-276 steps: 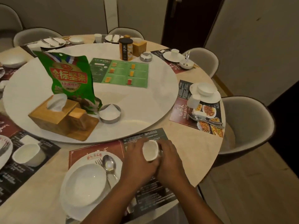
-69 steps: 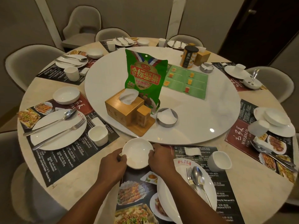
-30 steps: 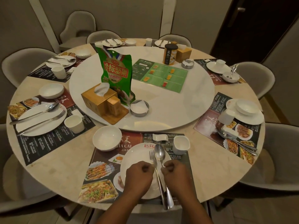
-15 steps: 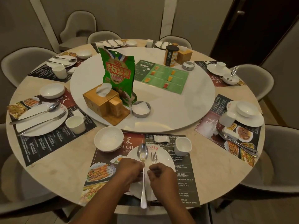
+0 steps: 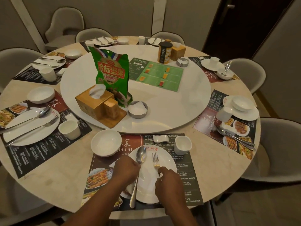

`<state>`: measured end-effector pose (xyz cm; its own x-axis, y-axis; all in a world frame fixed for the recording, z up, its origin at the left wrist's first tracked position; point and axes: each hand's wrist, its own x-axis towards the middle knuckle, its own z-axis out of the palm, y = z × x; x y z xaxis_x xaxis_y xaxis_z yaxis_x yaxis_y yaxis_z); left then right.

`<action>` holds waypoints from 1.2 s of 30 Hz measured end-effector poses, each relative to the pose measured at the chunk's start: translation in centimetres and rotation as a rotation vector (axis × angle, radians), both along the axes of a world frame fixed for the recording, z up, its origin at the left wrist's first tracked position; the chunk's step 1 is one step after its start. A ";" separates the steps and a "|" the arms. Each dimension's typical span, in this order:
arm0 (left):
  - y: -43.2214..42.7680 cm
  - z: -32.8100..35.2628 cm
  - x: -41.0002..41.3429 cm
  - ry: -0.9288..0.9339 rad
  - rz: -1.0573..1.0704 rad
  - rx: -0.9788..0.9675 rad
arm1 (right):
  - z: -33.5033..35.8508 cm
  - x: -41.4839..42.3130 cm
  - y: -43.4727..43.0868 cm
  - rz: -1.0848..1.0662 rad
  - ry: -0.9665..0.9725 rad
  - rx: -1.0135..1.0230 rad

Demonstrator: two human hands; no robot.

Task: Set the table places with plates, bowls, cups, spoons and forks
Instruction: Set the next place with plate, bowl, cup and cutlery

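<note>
Update: spoon (image 5: 141, 154) and fork (image 5: 155, 159) lay together a second ago and are now split on the plate (image 5: 146, 185) at the tabletop's (image 5: 61, 181) near edge. Left hand (image 5: 126, 170) pinches the spoon, right hand (image 5: 169, 180) grips the fork. Bowl (image 5: 105, 142) and cup (image 5: 183, 145) sit beyond, so this place looks nearly set.

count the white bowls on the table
6: near bowl beside the near plate, left bowl, far-left bowl, far bowl, right bowl on the right plate, far-right bowl holding a spoon. More may be hidden.

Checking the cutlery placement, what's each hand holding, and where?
Left hand holds the spoon high on its handle; right hand holds the fork just below the tines.
</note>
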<state>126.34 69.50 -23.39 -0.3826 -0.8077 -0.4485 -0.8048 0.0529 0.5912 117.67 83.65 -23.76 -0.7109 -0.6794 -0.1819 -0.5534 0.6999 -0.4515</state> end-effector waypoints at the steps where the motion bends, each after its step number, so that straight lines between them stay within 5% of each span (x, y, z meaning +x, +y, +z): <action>1: 0.0 0.0 0.0 -0.003 -0.001 -0.016 | 0.0 0.0 -0.1 -0.020 -0.009 -0.019; 22: 0.0 0.1 0.5 0.000 -0.084 -0.139 | -0.1 -0.7 -1.2 -0.128 -0.108 -0.145; 27: 0.4 0.7 2.7 0.118 -0.103 -0.373 | -0.7 -1.3 0.9 -0.161 -0.027 -0.218; 36: 1.8 -0.9 5.7 0.021 -0.400 -0.284 | -1.2 -2.3 3.7 0.144 -0.126 -0.059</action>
